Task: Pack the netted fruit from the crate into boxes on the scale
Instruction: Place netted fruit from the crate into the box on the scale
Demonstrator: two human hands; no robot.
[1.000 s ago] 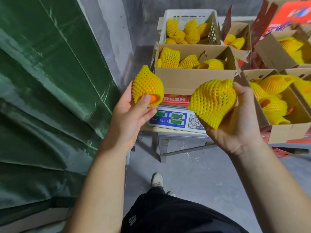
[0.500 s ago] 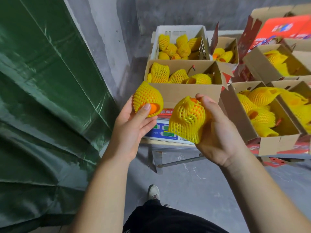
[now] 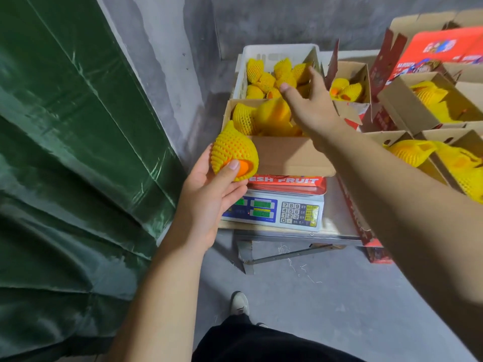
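One netted fruit (image 3: pixel 234 152), soft-sleeved and bruisable, sits cupped around its body in the left hand (image 3: pixel 209 194); the right hand (image 3: pixel 312 108) reaches empty, fingers relaxed.

One scale (image 3: pixel 274 210) stands in view, and the counts are given around it. One cardboard box (image 3: pixel 290 155) sits on the scale, holding at least three netted fruits (image 3: pixel 243 121); blur hides any more. Behind the scale is one white crate (image 3: pixel 261 52), with about eight netted fruits showing; the exact number cannot be told. To the right of the scale stand at least four more open boxes (image 3: pixel 407 105), each with netted fruit inside, too piled to count. Two hands are in view: the left hand (image 3: pixel 209 194), in front of the scale, holds one netted fruit (image 3: pixel 234 152); the right hand (image 3: pixel 311 105), above the box on the scale, holds none.
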